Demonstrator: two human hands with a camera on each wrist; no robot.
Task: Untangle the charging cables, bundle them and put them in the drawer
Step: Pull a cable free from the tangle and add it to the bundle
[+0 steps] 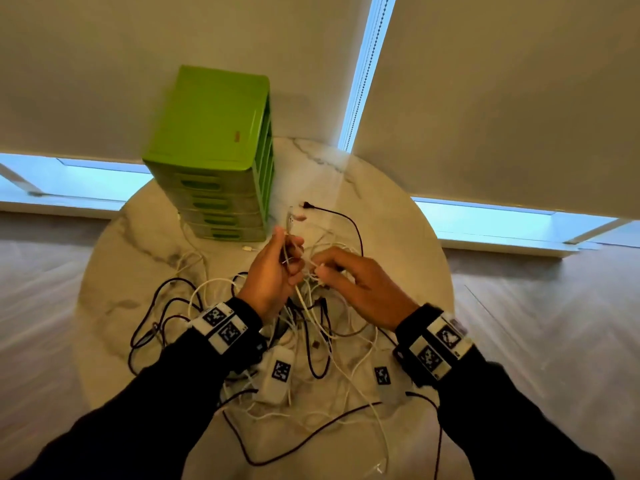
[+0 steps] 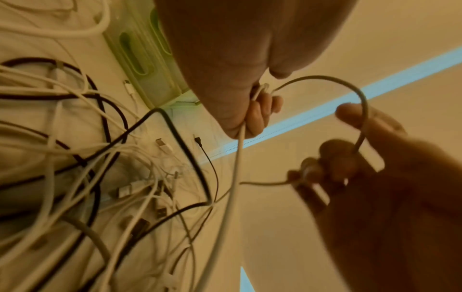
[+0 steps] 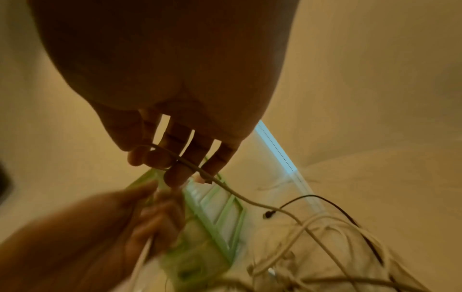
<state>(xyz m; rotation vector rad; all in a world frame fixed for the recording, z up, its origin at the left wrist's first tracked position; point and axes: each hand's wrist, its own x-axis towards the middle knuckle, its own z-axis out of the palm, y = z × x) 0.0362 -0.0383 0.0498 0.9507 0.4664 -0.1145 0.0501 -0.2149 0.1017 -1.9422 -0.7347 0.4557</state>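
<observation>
My left hand (image 1: 273,275) is clenched around a white cable (image 2: 232,177), and my right hand (image 1: 353,282) pinches the same cable's loop just beside it. Both are raised over the tangle of white and black cables (image 1: 304,341) on the marble table (image 1: 398,216), with the green drawer unit (image 1: 214,150) behind.

Sleeves (image 1: 145,403): black, long, one on each forearm, ending at the wrists.

Left wrist unit (image 1: 221,325): black strap just beyond the left sleeve's cuff; white block on top bearing two square black-and-white coded tags side by side.

Right wrist unit (image 1: 440,344): black strap just beyond the right sleeve's cuff; white block on top, two like tags, the outer one blurred.

Left hand (image 1: 273,271), right hand (image 1: 360,282): bare, no gloves or rings visible.
</observation>
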